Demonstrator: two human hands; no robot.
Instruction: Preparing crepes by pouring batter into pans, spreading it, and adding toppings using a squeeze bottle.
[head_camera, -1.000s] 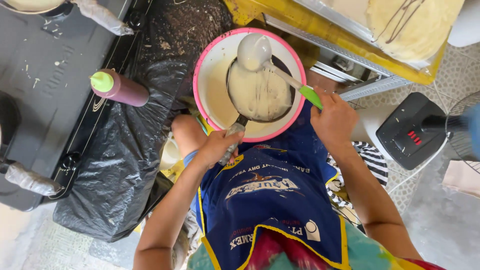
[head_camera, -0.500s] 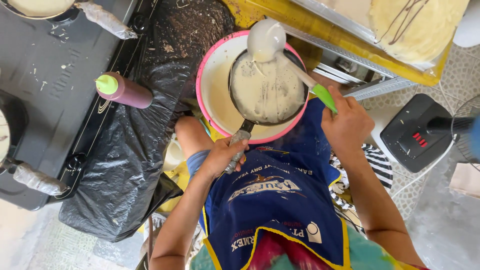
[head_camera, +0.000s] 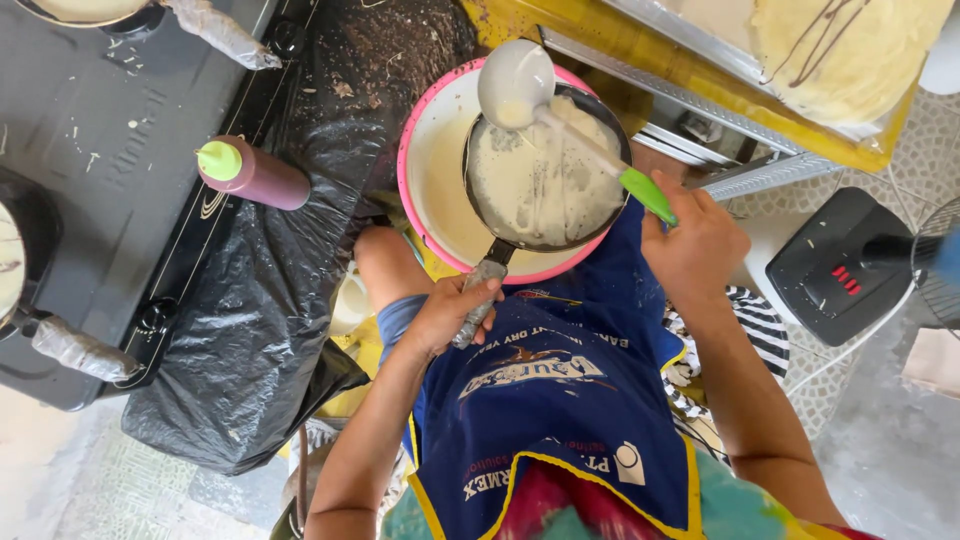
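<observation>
**Pan held over batter basin, ladle raised**

Centre of frame: the left hand (head_camera: 450, 312) is closed around the wrapped handle of a small dark frying pan (head_camera: 545, 180), keeping it level directly above a pink-rimmed basin (head_camera: 425, 180) of pale batter. Judged reason: any run-off from the pan falls back into the basin and not onto the blue apron (head_camera: 550, 400) below.

The right hand (head_camera: 695, 245), right of centre, is closed on the green handle of a ladle (head_camera: 515, 85); the bowl sits at the pan's upper rim, tipped up and largely emptied. A thin batter coat covers the pan floor, streaked.

Left of frame: a squeeze bottle with green cap (head_camera: 250, 172) lies on black plastic sheeting (head_camera: 250, 330) beside the stove worktop (head_camera: 90, 180) (sheeting presumably guards against spills). Upper right: finished crepes (head_camera: 850, 50) on a tray, well apart.
</observation>
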